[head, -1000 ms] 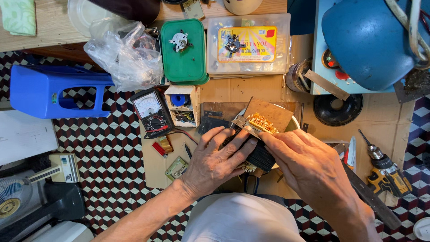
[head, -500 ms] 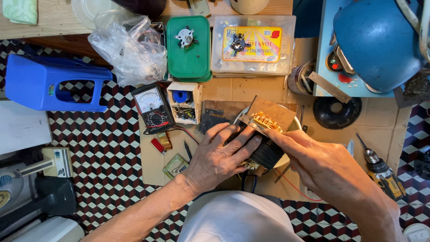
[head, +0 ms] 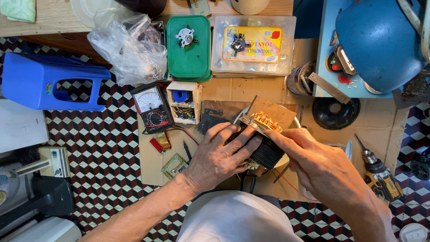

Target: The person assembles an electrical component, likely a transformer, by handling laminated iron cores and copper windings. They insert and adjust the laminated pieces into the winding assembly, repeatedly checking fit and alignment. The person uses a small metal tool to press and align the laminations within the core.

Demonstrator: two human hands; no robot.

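Both hands clasp a black transformer [head: 264,150]: left hand [head: 219,157] flat across it, right hand [head: 322,168] gripping its side. Nearby, a small open box [head: 183,103] holds a blue spool.

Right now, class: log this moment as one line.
left hand: grips black wound transformer | right hand: touches its copper terminals | nearby: analogue multimeter

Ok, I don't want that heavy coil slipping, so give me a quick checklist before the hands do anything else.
1. Left hand flat on the transformer: ok.
2. Right hand gripping its right side: ok.
3. Copper terminals uncovered, facing up: ok.
4. Transformer resting on something firm: cannot tell, hands hide its base.
5. Leads under it free of snags: cannot tell, only partly seen.
6. Multimeter within reach, left of the work: ok.
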